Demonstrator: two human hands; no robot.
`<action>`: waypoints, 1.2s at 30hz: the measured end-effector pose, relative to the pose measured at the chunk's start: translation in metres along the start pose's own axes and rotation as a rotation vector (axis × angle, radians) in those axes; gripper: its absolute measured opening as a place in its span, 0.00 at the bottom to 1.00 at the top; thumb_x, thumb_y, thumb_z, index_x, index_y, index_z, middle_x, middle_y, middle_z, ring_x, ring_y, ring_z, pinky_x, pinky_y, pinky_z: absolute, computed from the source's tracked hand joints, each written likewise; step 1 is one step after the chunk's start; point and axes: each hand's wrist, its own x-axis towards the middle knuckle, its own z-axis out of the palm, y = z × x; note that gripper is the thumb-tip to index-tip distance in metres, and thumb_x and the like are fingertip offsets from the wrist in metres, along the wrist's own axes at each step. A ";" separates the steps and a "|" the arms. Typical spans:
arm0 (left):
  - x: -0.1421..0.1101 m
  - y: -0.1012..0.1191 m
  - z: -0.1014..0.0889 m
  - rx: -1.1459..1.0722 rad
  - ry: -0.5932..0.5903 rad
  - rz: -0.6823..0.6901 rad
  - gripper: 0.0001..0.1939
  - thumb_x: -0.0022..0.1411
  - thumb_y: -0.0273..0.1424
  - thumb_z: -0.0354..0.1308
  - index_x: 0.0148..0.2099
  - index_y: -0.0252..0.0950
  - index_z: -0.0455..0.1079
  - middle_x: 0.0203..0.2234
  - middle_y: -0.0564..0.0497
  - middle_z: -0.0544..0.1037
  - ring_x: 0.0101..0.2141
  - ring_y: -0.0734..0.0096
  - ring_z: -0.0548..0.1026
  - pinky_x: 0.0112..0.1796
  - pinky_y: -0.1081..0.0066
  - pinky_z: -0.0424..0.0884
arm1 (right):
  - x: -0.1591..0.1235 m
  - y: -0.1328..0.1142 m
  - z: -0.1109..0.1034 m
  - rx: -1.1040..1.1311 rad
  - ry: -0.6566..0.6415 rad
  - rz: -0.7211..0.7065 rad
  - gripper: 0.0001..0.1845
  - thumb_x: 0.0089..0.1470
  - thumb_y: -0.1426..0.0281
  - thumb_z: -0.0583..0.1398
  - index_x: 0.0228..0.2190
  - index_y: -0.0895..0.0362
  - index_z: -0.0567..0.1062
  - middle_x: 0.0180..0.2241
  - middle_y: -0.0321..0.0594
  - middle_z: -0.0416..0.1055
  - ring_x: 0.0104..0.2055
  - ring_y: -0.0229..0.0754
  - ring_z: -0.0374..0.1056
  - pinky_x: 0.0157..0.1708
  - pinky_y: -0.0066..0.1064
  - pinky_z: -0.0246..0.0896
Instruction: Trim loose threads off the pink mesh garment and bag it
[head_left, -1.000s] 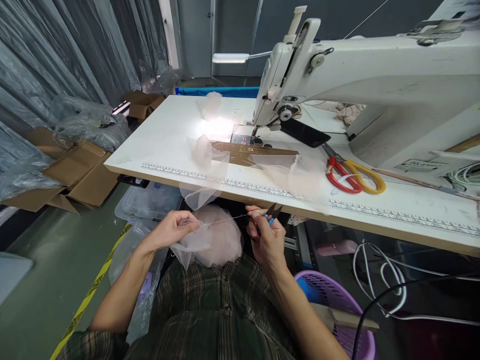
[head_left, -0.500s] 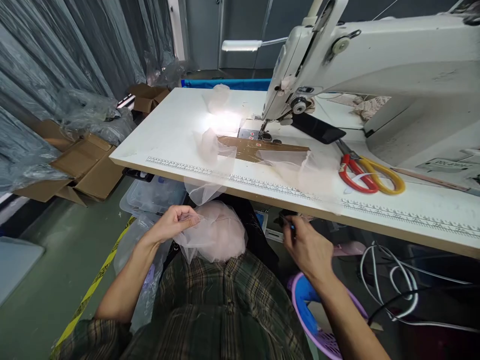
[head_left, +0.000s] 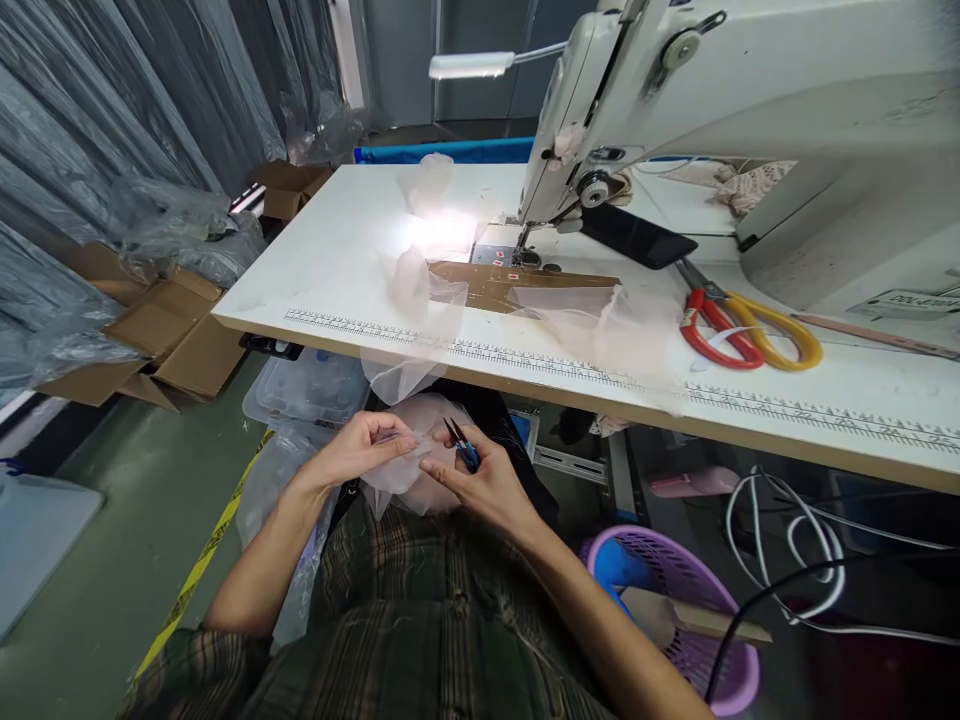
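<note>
Between finger and thumb, my left hand (head_left: 360,452) pinches an edge of sheer pale pink fabric (head_left: 416,492), bunched on my lap below the table edge. Close beside it, my right hand (head_left: 487,482) is closed round small thread snips (head_left: 463,445) with blue on the handle and dark pointed blades angled up. Its thumb and fingertips are near the pinched fabric; whether they touch it I cannot tell. More sheer fabric (head_left: 570,318) lies on the table over a brown strip (head_left: 487,285) in front of the sewing machine's needle.
The white sewing machine (head_left: 600,120) stands on the white table (head_left: 322,250), lamp-lit near the needle. Scissors with red and yellow handles (head_left: 750,325) and a black phone (head_left: 637,237) lie to the right. A purple basket (head_left: 739,660) is below; cardboard boxes (head_left: 187,330) sit left.
My right hand has come left from under the table edge to beside my left hand, bringing the snips into plain sight. My left hand keeps its pinch on the fabric. The view has shifted slightly.
</note>
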 end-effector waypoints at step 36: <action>0.000 -0.005 0.000 -0.062 -0.023 -0.035 0.19 0.54 0.45 0.62 0.33 0.31 0.73 0.23 0.51 0.73 0.21 0.79 0.61 0.21 0.76 0.52 | 0.011 0.018 -0.030 -0.151 0.072 -0.071 0.16 0.55 0.55 0.59 0.27 0.55 0.73 0.24 0.35 0.64 0.26 0.38 0.60 0.29 0.29 0.58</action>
